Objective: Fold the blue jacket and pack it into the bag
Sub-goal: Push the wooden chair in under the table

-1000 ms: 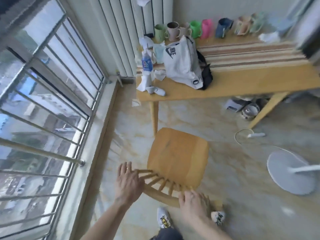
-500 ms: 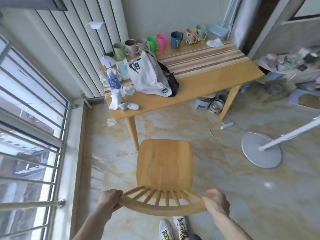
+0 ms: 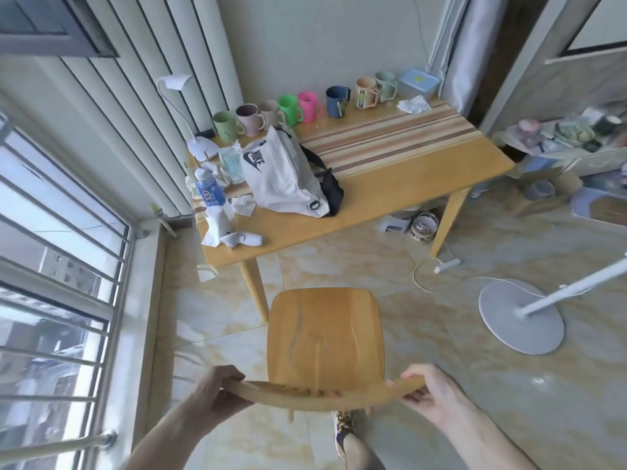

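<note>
A white bag [image 3: 281, 178] with a black logo and black strap lies on the wooden table [image 3: 390, 195], left of centre. No blue jacket is in view. In front of me stands a wooden chair [image 3: 324, 334]. My left hand [image 3: 220, 390] grips the left end of its curved backrest rail, and my right hand [image 3: 429, 388] grips the right end. The chair seat is bare.
Several coloured mugs [image 3: 307, 106] line the table's far edge, beside a lamp [image 3: 200, 144], a bottle [image 3: 210, 191], tissues and socks. A fan base [image 3: 522, 317] and cable lie on the floor at right. A barred window [image 3: 61, 266] runs along the left.
My hands shifted from the chair's spindles to the two ends of the backrest rail. The chair has turned square to the table and the view has risen.
</note>
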`<state>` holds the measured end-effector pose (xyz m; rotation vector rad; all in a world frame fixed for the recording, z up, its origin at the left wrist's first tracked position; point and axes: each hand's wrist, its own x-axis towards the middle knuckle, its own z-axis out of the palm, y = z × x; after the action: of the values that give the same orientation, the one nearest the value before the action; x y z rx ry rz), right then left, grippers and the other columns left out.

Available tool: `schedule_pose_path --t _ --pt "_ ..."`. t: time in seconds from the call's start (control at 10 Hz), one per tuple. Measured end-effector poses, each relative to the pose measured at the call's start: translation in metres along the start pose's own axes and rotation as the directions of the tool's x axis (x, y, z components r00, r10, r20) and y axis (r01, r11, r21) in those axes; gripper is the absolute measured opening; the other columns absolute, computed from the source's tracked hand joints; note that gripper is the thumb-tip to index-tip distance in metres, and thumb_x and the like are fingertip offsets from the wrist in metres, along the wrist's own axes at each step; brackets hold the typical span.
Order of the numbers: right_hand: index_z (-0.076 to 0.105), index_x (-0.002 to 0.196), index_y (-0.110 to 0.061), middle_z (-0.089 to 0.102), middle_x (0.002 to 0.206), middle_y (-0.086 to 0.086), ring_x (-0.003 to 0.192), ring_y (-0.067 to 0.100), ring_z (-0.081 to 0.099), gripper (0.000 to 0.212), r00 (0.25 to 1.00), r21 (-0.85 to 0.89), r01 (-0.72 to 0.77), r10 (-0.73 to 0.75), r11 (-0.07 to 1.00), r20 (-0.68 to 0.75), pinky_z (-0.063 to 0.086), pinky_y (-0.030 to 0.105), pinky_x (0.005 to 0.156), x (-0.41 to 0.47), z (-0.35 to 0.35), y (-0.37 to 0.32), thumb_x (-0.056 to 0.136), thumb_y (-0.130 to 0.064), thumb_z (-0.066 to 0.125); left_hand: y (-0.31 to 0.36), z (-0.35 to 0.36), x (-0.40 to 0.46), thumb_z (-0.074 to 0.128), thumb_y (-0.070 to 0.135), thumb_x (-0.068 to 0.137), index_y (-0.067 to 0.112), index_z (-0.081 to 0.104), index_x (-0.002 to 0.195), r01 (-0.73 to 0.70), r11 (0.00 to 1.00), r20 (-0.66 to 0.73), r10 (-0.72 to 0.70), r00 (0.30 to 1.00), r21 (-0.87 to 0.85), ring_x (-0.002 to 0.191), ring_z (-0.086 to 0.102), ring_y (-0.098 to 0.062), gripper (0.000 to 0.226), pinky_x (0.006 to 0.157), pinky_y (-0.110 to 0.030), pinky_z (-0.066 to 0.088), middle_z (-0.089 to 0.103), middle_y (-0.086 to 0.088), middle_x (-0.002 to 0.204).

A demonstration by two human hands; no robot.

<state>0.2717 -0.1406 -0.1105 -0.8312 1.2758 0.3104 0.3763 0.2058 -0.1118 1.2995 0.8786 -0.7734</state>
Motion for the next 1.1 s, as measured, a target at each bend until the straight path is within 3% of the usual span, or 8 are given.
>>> schedule_pose_path --t 0.1,0.3,0.4,0.5,0.6,0.8,1.0,1.1 --pt "0.051 0.079 0.0 0.054 0.076 0.02 0.086 0.045 0.063 0.018 0.998 0.048 0.057 -0.058 0.997 0.02 0.057 0.058 0.089 0.012 0.011 -0.071 0.079 0.018 0.054 0.034 0.025 0.009 0.088 0.014 0.049 -0.002 0.06 0.104 -0.062 0.996 0.045 0.059 0.997 0.067 0.106 0.066 -0.044 0.064 0.099 -0.06 0.054 0.063 -0.028 0.115" --pt "0.048 0.078 -0.005 0.05 0.075 0.018 0.083 0.047 0.068 0.022 0.995 -0.006 0.08 -0.08 0.997 0.055 0.06 0.056 0.084 0.056 0.019 -0.184 0.081 0.015 0.054 0.106 0.126 0.037 0.055 0.001 0.09 -0.004 0.057 0.093 0.017 1.0 0.016 -0.017 1.0 -0.009 0.077 0.066 -0.038 0.007 0.088 -0.052 0.058 0.064 -0.023 0.086" --pt "0.047 0.075 -0.007 0.048 0.074 0.016 0.093 0.049 0.066 0.024 0.994 -0.024 0.094 -0.092 0.995 0.053 0.054 0.059 0.096 0.083 0.025 -0.238 0.082 0.015 0.054 0.128 0.162 0.075 0.058 -0.001 0.088 -0.005 0.055 0.085 0.007 0.995 0.021 -0.005 1.0 -0.098 0.076 0.065 -0.039 0.005 0.099 -0.055 0.055 0.062 -0.021 0.068" --pt "0.048 0.078 -0.007 0.048 0.073 0.015 0.097 0.049 0.067 0.022 0.991 -0.052 0.119 -0.116 0.991 0.061 0.058 0.057 0.093 0.108 0.036 -0.295 0.083 0.015 0.053 0.147 0.192 0.095 0.08 0.015 0.077 0.001 0.064 0.096 -0.094 0.974 0.138 0.124 0.983 -0.206 0.079 0.075 -0.028 0.029 0.092 -0.057 0.059 0.078 -0.003 0.08" --pt "0.05 0.089 -0.006 0.05 0.081 0.017 0.101 0.049 0.068 0.019 0.988 -0.095 0.144 -0.138 0.985 0.061 0.058 0.054 0.094 0.137 0.048 -0.344 0.086 0.012 0.053 0.162 0.225 0.127 0.073 0.007 0.083 -0.004 0.062 0.095 -0.052 0.967 0.121 0.084 0.989 -0.248 0.089 0.073 -0.033 0.02 0.085 -0.052 0.063 0.07 -0.039 0.108" --pt "0.05 0.084 -0.008 0.054 0.086 0.014 0.079 0.04 0.073 0.018 0.987 -0.132 0.152 -0.144 0.98 0.071 0.063 0.046 0.062 0.192 0.063 -0.416 0.086 0.011 0.052 0.198 0.294 0.159 0.055 -0.004 0.084 -0.007 0.056 0.087 0.066 0.974 0.047 -0.057 0.997 -0.217 0.065 0.065 -0.031 0.005 0.057 -0.035 0.063 0.063 -0.023 0.077" --pt "0.047 0.079 -0.008 0.052 0.082 0.013 0.068 0.036 0.076 0.021 0.987 -0.122 0.144 -0.135 0.982 0.082 0.062 0.046 0.082 0.236 0.076 -0.452 0.093 0.007 0.048 0.21 0.316 0.19 0.058 -0.002 0.086 -0.02 0.057 0.115 0.018 0.97 0.043 -0.008 0.999 -0.241 0.089 0.067 -0.036 0.034 0.071 -0.038 0.063 0.066 -0.029 0.104" --pt "0.047 0.078 -0.009 0.053 0.085 0.015 0.073 0.036 0.077 0.022 0.987 -0.141 0.146 -0.135 0.979 0.081 0.063 0.045 0.079 0.25 0.08 -0.458 0.095 0.006 0.049 0.203 0.315 0.199 0.056 -0.002 0.093 -0.01 0.057 0.111 -0.008 0.953 -0.022 0.001 1.0 -0.303 0.08 0.074 -0.029 0.019 0.076 -0.041 0.064 0.066 -0.026 0.107"
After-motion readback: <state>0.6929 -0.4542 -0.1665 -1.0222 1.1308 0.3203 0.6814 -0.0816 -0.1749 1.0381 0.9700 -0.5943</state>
